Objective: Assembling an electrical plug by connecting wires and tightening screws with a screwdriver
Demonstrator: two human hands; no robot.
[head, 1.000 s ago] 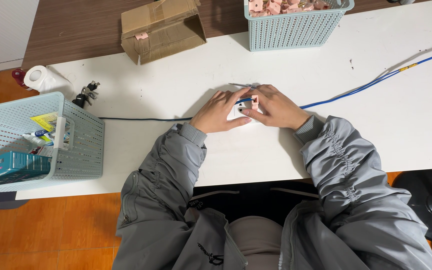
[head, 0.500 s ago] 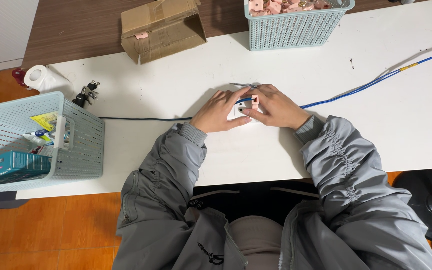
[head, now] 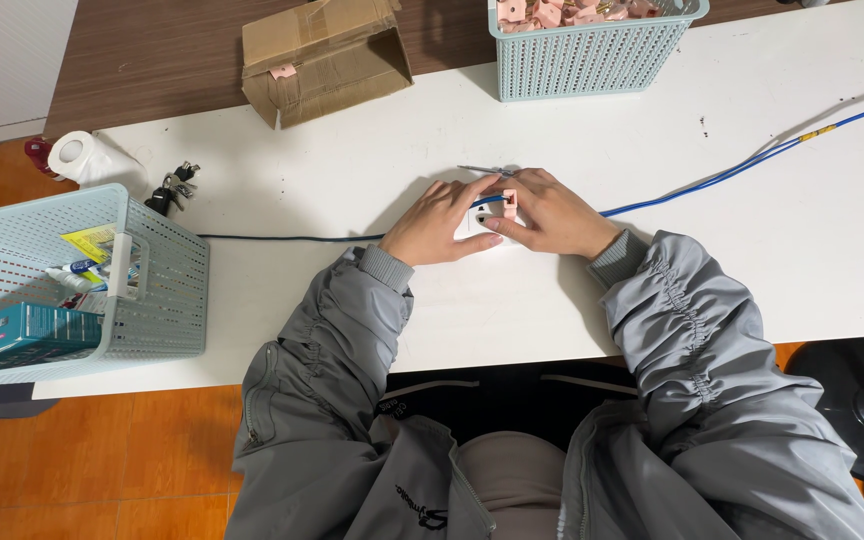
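1. The table point(head: 772, 260) is white and smooth, running the full width of the view, with the person seated at its near edge in a grey jacket.
2. Beyond its far edge lies a dark brown wood surface point(head: 152, 70); orange floor point(head: 102, 450) shows below and to the left.
3. The left hand point(head: 439, 222) and the right hand point(head: 549, 212) meet at the middle of the table, both resting on it.
4. Between them sits a small white socket part point(head: 479, 218) with a pink piece point(head: 509, 198) at its upper right. The fingers of both hands close narrowly around it, holding it from either side.
5. A blue cable point(head: 752, 160) runs from the part off to the right edge of the table; a dark cable point(head: 282, 238) runs left from the left hand.
6. A thin metal tool point(head: 477, 170) lies just beyond the hands.
7. A pale blue basket point(head: 592, 60) of pink parts stands at the far edge of the table, and a cardboard box point(head: 324, 55) lies to its left.
8. A second basket point(head: 157, 290) with packets and a teal box hangs over the table's left end.
9. Keys point(head: 172, 185) and a tape roll point(head: 82, 158) lie near that corner.
10. A black stool base point(head: 852, 400) stands on the floor at the right.
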